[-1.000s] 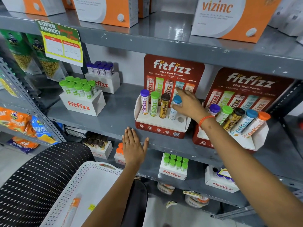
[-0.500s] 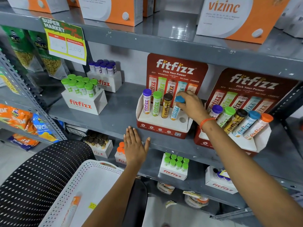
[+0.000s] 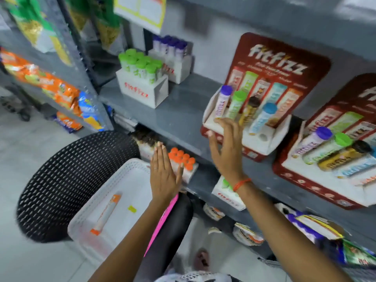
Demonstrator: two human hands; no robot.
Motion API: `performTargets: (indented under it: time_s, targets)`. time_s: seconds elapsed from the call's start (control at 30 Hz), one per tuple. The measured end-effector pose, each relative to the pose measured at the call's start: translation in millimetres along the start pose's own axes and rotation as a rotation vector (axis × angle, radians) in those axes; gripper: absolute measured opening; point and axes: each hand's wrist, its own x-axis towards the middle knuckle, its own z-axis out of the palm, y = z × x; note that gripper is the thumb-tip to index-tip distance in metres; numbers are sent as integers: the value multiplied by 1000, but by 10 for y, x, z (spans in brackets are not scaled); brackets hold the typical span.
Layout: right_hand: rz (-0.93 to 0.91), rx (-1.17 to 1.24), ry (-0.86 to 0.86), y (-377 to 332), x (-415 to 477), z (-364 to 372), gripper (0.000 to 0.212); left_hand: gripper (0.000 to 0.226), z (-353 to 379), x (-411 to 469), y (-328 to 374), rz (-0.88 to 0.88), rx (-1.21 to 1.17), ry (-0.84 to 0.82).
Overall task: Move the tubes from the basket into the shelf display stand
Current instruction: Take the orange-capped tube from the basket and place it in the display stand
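left hand (image 3: 162,176): open, flat, empty, over basket (image 3: 85,216) rim | right hand (image 3: 225,147): open, fingers spread, empty, right of basket, before display stand (image 3: 262,139) | orange-capped tube (image 3: 106,213): lying in basket | stand: four tubes upright, one hole free

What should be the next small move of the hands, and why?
Probably the right hand, empty and open, should reach down to the orange-capped tube lying alone in the white basket, because the display stand shows one empty hole beside the blue-capped tube.
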Motion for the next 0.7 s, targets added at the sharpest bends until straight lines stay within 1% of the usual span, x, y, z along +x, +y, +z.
performTargets:
  time_s: [0.13,0.27,0.33,0.4,0.47,0.53,0.6,0.7]
  targets:
    - [-18,120,-334,-326,-725,962,25,72,-214,-692,-860,-304,131,-20]
    - [-72,148,-739,-591,-1444,1777,23,73,-411,-1440,-1589,-586,217,-50]
    - [-137,126,-938,-725,-1717,2119,28,73,-487,-1716,-1839,-707,236,-67]
    - [-243,59,-1143,-851,-1941,2432,38,72,-522,-1908,-1998,-809,220,-82]
    - [-385,-40,-1334,-984,-2129,2717,42,70,-514,-2030,-2111,-825,223,-145]
    - [-592,-127,-1438,-1129,-2279,2925,40,65,-484,-2097,-2180,-810,220,-225]
    - [-768,-183,-1472,-1306,-2438,3103,33,68,-471,-2161,-2273,-821,217,-241]
    - [-871,-303,-1465,-1308,-2519,3138,30,68,-431,-2117,-2212,-809,243,-275]
